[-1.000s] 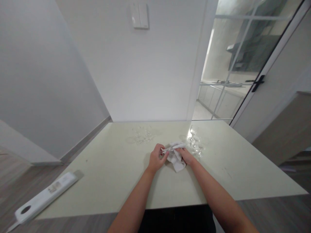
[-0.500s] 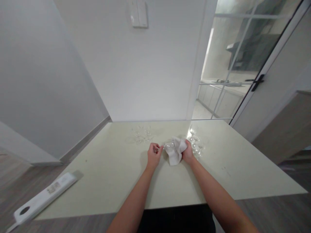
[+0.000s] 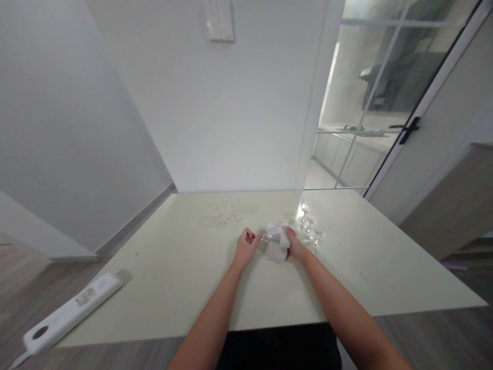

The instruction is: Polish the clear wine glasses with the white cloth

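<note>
My left hand (image 3: 246,245) is closed on the stem end of a clear stemmed glass (image 3: 272,234), which lies nearly sideways above the table. My right hand (image 3: 296,245) grips a white cloth (image 3: 276,252) wrapped around the glass's bowl, so part of the bowl is hidden. Just beyond my right hand stand several clear glasses (image 3: 308,222) in a loose cluster. Farther back to the left is another group of clear stemmed glasses (image 3: 227,211); their outlines are faint.
The pale table (image 3: 173,277) reaches to the white wall (image 3: 239,118). A long white bar with a cord, like a power strip (image 3: 73,311), lies across its left front edge. At the back right is a glass-paned door (image 3: 358,103) with a black handle (image 3: 409,130).
My right hand has moved slightly left with the cloth, which now covers more of the bowl. The left hand keeps its hold on the stem end, shifted slightly to the right.
</note>
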A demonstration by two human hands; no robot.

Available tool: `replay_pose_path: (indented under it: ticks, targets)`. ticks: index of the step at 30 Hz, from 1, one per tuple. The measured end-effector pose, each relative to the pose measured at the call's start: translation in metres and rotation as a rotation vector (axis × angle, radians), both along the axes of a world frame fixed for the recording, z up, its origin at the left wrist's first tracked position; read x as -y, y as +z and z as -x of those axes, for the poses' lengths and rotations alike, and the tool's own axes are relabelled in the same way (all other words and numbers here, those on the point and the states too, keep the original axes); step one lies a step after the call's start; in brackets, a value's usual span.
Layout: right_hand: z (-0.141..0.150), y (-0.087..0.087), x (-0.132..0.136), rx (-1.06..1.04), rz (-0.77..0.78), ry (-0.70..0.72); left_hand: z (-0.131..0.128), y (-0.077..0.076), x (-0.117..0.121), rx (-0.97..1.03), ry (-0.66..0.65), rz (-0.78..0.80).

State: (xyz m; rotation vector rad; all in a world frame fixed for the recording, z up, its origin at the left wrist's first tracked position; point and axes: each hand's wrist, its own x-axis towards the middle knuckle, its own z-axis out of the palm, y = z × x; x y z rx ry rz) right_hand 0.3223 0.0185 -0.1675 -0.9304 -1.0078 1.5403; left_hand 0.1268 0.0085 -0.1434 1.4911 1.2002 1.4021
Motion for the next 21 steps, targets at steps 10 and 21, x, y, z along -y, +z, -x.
replay_pose_path:
  ticks: [10, 21]
  targets:
    - [0.0045, 0.004, 0.0004, 0.021, 0.015, 0.05, 0.0008, 0.0021, 0.0013, 0.0, -0.004, -0.016]
    - [0.0032, 0.0006, -0.0043, 0.074, 0.062, -0.005, -0.0004, 0.006, 0.0057, -0.057, 0.028, 0.002]
